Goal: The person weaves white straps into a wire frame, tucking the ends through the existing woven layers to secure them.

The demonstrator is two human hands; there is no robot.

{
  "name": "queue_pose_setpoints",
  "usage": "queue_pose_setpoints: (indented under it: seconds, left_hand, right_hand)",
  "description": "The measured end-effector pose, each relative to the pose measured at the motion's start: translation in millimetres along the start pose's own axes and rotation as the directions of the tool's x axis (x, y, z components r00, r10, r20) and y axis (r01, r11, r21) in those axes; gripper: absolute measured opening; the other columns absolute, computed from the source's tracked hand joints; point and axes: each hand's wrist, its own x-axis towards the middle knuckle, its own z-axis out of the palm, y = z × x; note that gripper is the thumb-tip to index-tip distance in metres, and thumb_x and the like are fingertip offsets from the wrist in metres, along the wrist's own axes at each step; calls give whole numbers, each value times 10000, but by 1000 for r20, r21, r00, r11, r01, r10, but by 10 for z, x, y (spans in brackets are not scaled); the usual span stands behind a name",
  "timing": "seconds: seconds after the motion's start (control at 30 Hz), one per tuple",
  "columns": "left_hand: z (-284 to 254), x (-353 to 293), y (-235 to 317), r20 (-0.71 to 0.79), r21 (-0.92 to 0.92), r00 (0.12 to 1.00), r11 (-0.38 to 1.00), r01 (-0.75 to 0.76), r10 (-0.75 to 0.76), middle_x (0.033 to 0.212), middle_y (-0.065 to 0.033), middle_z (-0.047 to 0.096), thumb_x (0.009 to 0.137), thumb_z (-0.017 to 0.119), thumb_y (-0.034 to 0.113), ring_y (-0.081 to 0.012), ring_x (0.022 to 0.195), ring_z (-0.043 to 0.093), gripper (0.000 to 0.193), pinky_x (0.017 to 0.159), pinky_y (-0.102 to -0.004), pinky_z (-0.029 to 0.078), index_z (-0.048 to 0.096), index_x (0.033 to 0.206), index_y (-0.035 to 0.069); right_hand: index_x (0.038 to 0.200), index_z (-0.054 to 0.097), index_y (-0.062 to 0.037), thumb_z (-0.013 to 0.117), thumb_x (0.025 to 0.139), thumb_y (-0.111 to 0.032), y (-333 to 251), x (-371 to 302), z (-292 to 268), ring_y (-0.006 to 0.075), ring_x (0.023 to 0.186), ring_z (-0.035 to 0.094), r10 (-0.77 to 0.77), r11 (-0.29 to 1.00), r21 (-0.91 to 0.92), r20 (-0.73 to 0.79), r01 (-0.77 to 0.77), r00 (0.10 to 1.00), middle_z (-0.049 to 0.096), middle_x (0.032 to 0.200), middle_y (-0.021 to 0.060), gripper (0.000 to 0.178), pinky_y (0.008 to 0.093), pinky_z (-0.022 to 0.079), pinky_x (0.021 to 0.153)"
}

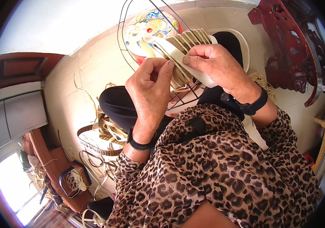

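A black wire frame (122, 36) stands between my knees, partly covered by a panel of pale and olive-brown strips (198, 37) with raised ribs. Across this panel runs a wide cream strip (205, 79), its lower end curling loose. My right hand (223, 70) pinches the cream strip between thumb and bent fingers. At the panel's left edge, close to a dark wire, my left hand (149, 85) is closed in a pinch. What sits between its fingertips is hidden. Both wrists wear black bands.
Beyond the frame is a round stool (153, 26) with a colourful patterned top. Loose strips lie by a round woven band (105, 151) on the floor at left. Carved dark-red wooden furniture (289, 49) stands at right. A brown bench (50, 167) with string bundles is at lower left.
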Motion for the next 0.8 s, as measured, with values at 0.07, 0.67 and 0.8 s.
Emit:
queue_pose_setpoints:
  seconds: [0.07, 0.67, 0.8]
  left_hand:
    - [-33, 11, 50, 18, 34, 999, 999, 32, -33, 560, -30, 576, 784, 668, 87, -36, 506, 489, 127, 473, -197, 394, 615, 760, -25]
    - [-27, 108, 153, 229, -339, 882, 816, 469, -412, 492, 10, 476, 862, 589, 129, -25, 394, 344, 233, 360, -179, 246, 564, 667, 4]
    - [-22, 119, 118, 248, -353, 873, 800, 484, -419, 498, -20, 482, 850, 592, 129, -50, 367, 332, 203, 345, -193, 233, 568, 702, -9]
  right_hand:
    - [792, 607, 3, 594, 857, -190, -16, -5, 13, 31, 549, 415, -30, 999, 10, -19, 31, 999, 500, 629, -58, 204, 184, 344, 487]
    - [877, 601, 21, 610, 789, -30, 135, -244, -210, 86, 571, 534, -257, 963, -21, 207, 267, 944, 612, 663, 79, 102, 257, 441, 536]
    - [861, 571, 24, 596, 777, -3, 140, -280, -256, 194, 626, 579, -323, 905, -192, 269, 379, 908, 599, 726, 97, 92, 296, 459, 574]
